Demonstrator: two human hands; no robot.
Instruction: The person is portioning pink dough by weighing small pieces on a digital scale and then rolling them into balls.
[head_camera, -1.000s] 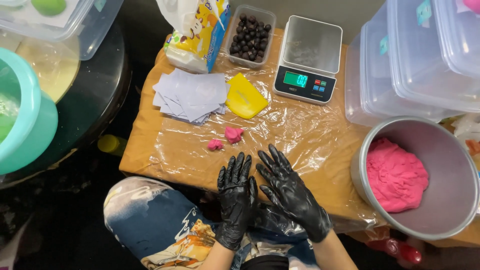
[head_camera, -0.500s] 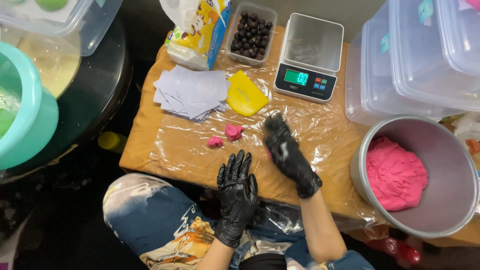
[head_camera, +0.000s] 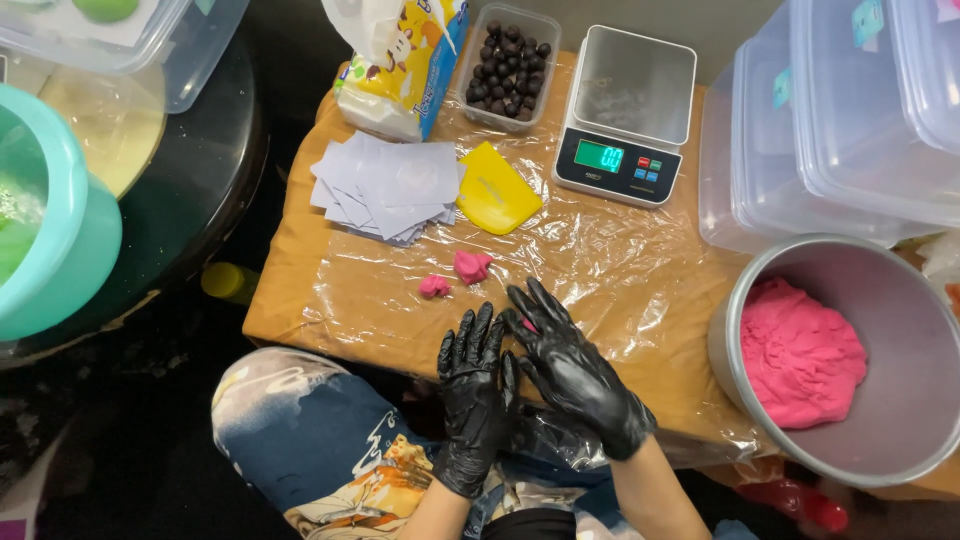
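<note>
A small bit of pink dough (head_camera: 527, 325) showed between the two black-gloved hands at the near edge of the table (head_camera: 290, 290), only a sliver of it visible. The right hand (head_camera: 572, 372) lay over it, palm down and fingers spread, its heel toward the body; the left hand (head_camera: 478, 385) stood beside and touching, fingers straight and together, open. Whether either hand gripped the dough could not be told. Just beyond the fingertips lay two more pink pieces, a smaller one (head_camera: 434, 287) and a larger one (head_camera: 472, 266), close together on the clear plastic sheet (head_camera: 620, 260) covering the table. Farther out sat a stack of pale paper squares (head_camera: 385, 188), a yellow scraper (head_camera: 495, 188), a digital scale (head_camera: 628, 115), a clear tub of dark balls (head_camera: 508, 62) and a yellow bag (head_camera: 405, 60). At right a metal bowl (head_camera: 890, 440) held a large pink mass (head_camera: 800, 350), with clear lidded boxes (head_camera: 840, 120) behind it
</note>
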